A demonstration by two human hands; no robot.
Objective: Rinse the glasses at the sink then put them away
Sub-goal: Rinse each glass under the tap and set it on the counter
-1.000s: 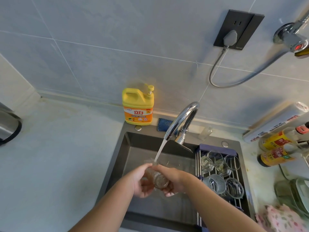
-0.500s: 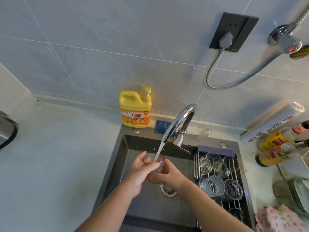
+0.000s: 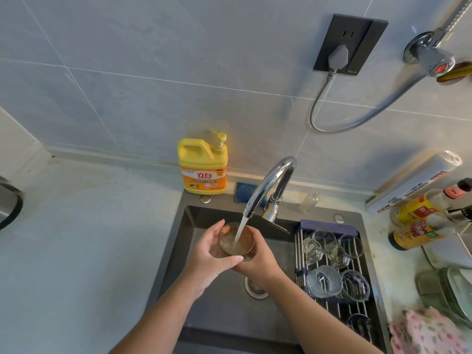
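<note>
A clear glass [image 3: 231,237] stands upright over the dark sink [image 3: 184,226], directly under the chrome faucet [image 3: 270,185]. Running water pours into its open mouth. My left hand [image 3: 212,259] grips the glass from the left, thumb curled across its front. My right hand [image 3: 258,261] cups it from the right and below. Several more clear glasses [image 3: 329,247] lie on the metal drying rack [image 3: 332,306] across the sink's right side.
A yellow dish-soap jug [image 3: 203,166] and a blue sponge [image 3: 242,191] sit behind the sink. Sauce bottles [image 3: 419,222] and a wrap roll [image 3: 413,181] stand at right, a pink cloth [image 3: 429,333] at lower right. A drain [image 3: 255,287] lies below my hands.
The glass went from tilted low in the sink to upright under the stream. Both hands rose with it, and water now fills it.
</note>
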